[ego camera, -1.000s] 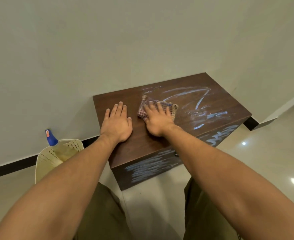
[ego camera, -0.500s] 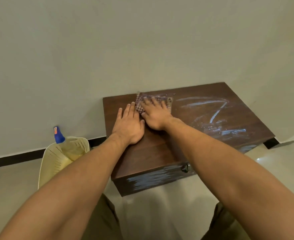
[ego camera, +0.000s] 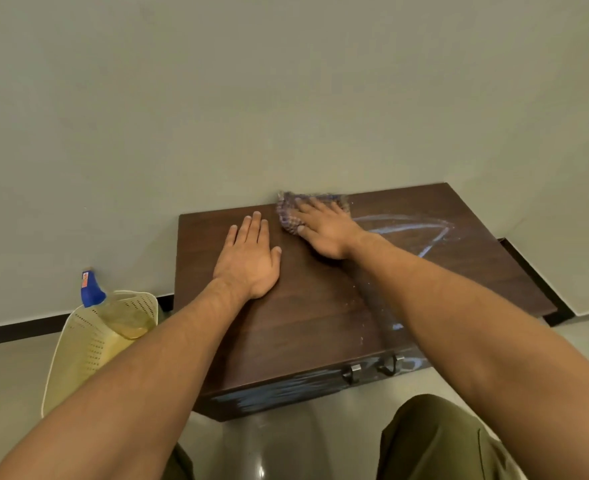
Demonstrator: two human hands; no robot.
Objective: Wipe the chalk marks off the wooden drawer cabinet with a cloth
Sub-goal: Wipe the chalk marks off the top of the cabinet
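Your right hand (ego camera: 324, 228) presses flat, fingers spread, on the checked cloth (ego camera: 291, 211) at the cabinet (ego camera: 307, 306) top's back edge, centre frame. Your left hand (ego camera: 249, 259) lies flat and empty beside it, with chalk marks (ego camera: 421, 233) to the right.

Checked cloth (ego camera: 291, 211) bunched at back edge of dark wood cabinet (ego camera: 307, 306), chalk marks (ego camera: 421, 230) to right.

The cabinet (ego camera: 307, 306) is showing dark, matt wood grain. The cloth (ego camera: 291, 213) is looking woven; the basket (ego camera: 78, 344) is appearing perforated plastic.
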